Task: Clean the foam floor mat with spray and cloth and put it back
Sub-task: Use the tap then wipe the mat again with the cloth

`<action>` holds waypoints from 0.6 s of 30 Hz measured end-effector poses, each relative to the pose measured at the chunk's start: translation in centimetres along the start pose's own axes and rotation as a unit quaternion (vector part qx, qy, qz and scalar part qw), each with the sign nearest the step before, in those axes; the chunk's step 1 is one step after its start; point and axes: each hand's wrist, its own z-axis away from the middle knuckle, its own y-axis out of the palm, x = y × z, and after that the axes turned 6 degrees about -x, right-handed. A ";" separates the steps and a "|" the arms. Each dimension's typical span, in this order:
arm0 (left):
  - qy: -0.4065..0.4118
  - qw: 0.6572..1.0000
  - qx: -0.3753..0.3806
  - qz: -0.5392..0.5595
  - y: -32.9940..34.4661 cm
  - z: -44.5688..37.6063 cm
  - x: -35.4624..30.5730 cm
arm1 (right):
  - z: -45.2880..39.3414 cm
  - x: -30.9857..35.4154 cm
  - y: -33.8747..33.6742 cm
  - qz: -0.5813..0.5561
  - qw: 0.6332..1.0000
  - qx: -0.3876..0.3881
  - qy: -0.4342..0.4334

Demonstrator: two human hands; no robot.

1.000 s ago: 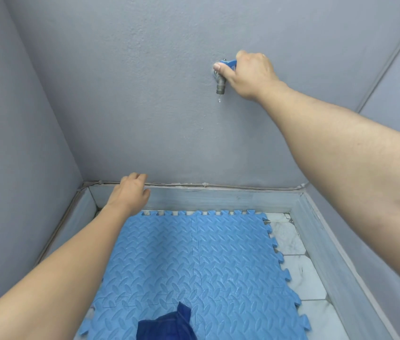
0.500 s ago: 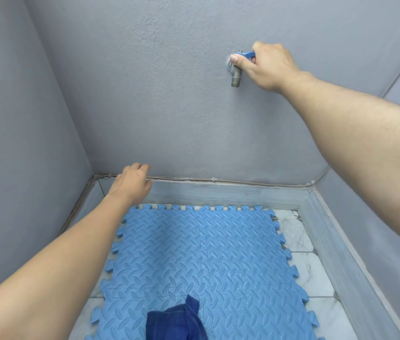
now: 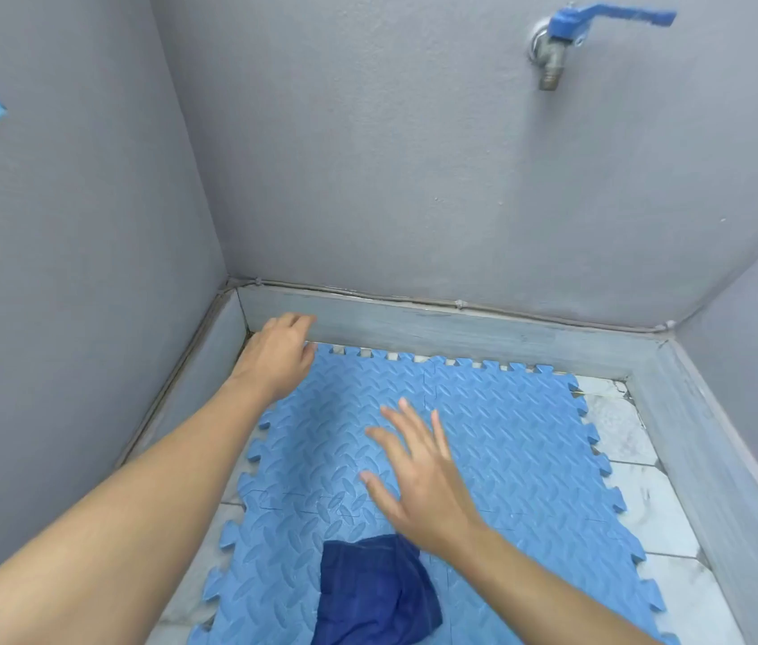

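Spread above the foam mat (image 3: 498, 439), the right hand (image 3: 419, 486) holds nothing, fingers splayed. At its 6 o'clock a dark blue cloth (image 3: 375, 593) is laid on the mat. At 11 o'clock, the left hand (image 3: 277, 360) is curled at the mat's far corner; any grip cannot be told. At 1 o'clock, a tap (image 3: 554, 44) is fixed to the wall.

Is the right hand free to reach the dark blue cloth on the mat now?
Probably yes. The right hand is open and holds nothing, just beyond the cloth on the mat. Nothing lies between them; the left hand is at the mat's far corner.
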 end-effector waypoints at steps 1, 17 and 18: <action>0.000 1.000 0.005 0.002 1.1 0.6 0.3 | 4.0 0.9 2.5 0.028 0.998 0.050 -0.031; -0.019 1.000 0.013 0.005 17.7 9.4 4.7 | 9.5 -7.3 8.6 0.114 0.974 0.158 0.114; -0.018 1.000 0.011 0.007 17.8 9.4 4.8 | 8.1 -9.3 8.8 0.142 0.964 0.140 0.176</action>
